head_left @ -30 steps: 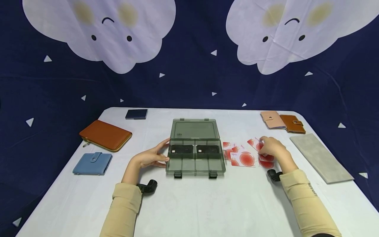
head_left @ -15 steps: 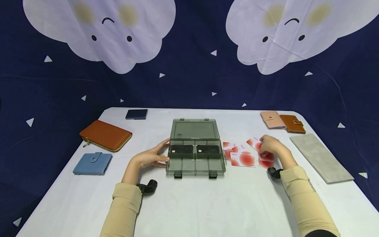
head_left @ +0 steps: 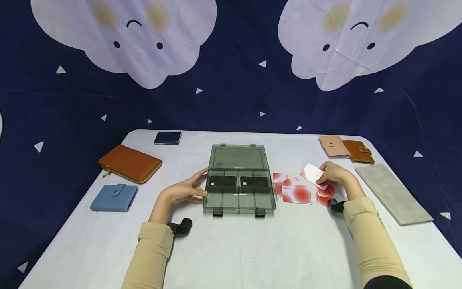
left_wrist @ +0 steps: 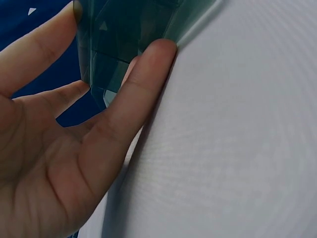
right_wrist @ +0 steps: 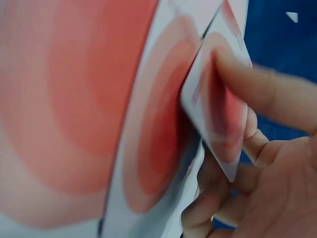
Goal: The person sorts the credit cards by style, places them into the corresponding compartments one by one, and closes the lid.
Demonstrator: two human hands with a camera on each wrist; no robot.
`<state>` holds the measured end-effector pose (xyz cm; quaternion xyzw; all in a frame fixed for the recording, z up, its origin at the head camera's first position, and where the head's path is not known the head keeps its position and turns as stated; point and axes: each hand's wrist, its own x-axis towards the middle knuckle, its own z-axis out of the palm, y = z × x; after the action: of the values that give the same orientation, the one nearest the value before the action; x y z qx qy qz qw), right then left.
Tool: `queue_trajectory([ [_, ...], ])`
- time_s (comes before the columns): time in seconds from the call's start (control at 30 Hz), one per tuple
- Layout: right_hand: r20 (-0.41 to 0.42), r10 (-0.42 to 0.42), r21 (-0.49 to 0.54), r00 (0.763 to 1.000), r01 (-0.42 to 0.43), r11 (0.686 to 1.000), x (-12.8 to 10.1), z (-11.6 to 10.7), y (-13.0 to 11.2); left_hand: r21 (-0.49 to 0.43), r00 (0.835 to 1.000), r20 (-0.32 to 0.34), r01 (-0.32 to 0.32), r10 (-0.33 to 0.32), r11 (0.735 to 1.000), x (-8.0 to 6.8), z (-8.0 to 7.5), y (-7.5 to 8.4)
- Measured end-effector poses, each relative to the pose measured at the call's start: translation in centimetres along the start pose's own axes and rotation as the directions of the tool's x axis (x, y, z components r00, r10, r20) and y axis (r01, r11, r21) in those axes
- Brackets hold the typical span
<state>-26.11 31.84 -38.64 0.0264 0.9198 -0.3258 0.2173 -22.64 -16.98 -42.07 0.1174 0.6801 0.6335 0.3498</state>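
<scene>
White desk in front of a dark blue backdrop with cloud faces. Back left: small navy card holder; left side: orange zip wallet and, nearer the person, a blue snap wallet. Back right: pink wallet touching a brown wallet; a grey felt pouch lies along the right edge. Centre: smoky clear organizer box with its lid laid open flat toward the back; two black cards sit in the rear compartments, front compartments look see-through, contents not readable. Just right of the box, several red-and-white cards are spread flat on the desk, overlapping. Nothing lies between the spread cards and the box. Left hand rests against the box's left wall, fingers straight and relaxed; in the left wrist view the thumb and a finger touch the box corner, not curled round it. Right hand is above the right end of the card spread, pinching one card between thumb and fingers; the card is lifted off the desk and tilted, pale side toward the head camera, red print toward the palm in the right wrist view. Black wrist-mounted cameras show near both sleeves. Remaining cards lie under and left of that hand.
</scene>
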Motion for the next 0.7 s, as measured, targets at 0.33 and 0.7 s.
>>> queue_trajectory([
  [0.33, -0.087, -0.134, 0.2, 0.987, 0.149, 0.968, -1.4, 0.3, -2.4, 0.003, 1.0, 0.011, -0.01, 0.01, 1.0, 0.0, -0.1, 0.0],
  [0.7, -0.09, -0.332, 0.399, 0.939, 0.339, 0.852, -3.0, 4.2, -8.5, -0.004, 1.0, 0.007, -0.007, 0.008, 1.0, -0.1, -0.1, 0.0],
])
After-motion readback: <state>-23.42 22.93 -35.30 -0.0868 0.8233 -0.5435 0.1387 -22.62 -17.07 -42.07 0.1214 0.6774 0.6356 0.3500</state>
